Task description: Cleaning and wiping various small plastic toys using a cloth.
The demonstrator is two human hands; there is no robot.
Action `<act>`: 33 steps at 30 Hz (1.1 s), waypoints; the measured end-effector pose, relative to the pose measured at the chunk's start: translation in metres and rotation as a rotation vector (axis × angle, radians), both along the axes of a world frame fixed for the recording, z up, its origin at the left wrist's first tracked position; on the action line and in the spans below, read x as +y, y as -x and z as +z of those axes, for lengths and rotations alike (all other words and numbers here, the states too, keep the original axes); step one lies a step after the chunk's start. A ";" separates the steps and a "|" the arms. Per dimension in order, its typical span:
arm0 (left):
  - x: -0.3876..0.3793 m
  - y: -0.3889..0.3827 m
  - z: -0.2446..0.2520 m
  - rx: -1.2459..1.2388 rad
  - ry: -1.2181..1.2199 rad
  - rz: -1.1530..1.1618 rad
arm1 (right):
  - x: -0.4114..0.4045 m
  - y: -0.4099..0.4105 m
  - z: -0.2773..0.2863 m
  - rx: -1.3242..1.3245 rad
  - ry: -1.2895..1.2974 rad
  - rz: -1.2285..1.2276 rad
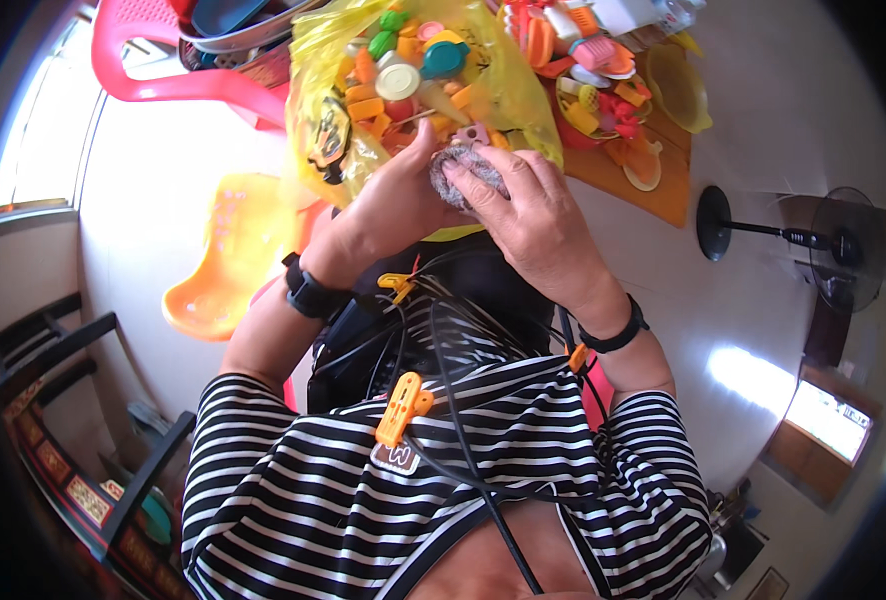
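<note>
My right hand [529,214] grips a wadded grey fuzzy cloth [469,176], its fingertips pressed into the top. Against the cloth's other side lies the palm of my left hand [390,191], thumb raised. Its fingers are hidden under the cloth, so whether they hold anything does not show. A small pink toy piece [473,134] shows just beyond the cloth; I cannot tell whether it is held. Both hands are over the near edge of a yellow plastic bag [529,97] full of plastic toys, among them a cream round lid [397,80] and a teal toy piece [445,59].
To the right, an orange board [630,187] bears a bowl of toys [600,109] and a yellowish basin [679,86]. An orange plastic stool [229,259] and a pink chair [165,86] stand left. A black fan [825,240] stands far right. Clipped cables [450,375] cross my chest.
</note>
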State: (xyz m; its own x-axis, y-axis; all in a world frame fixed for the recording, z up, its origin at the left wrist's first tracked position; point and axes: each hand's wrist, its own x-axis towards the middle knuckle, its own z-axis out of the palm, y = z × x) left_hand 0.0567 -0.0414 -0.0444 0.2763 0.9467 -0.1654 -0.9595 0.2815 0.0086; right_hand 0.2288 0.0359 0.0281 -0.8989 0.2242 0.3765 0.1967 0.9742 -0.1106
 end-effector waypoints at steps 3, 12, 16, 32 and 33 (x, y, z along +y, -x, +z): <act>0.001 -0.002 0.003 0.215 -0.075 -0.098 | 0.006 -0.008 0.003 0.025 0.074 0.005; -0.008 -0.017 0.009 0.593 -0.281 -0.240 | 0.017 -0.035 0.021 0.135 0.704 -0.086; -0.009 -0.020 0.006 0.627 -0.294 -0.247 | 0.012 -0.037 0.017 0.107 0.614 -0.061; -0.001 -0.001 0.031 0.888 -0.243 -0.161 | 0.190 -0.147 -0.065 0.471 0.551 -0.839; -0.002 0.000 0.031 0.921 -0.241 -0.150 | 0.195 -0.146 -0.069 0.427 0.454 -0.899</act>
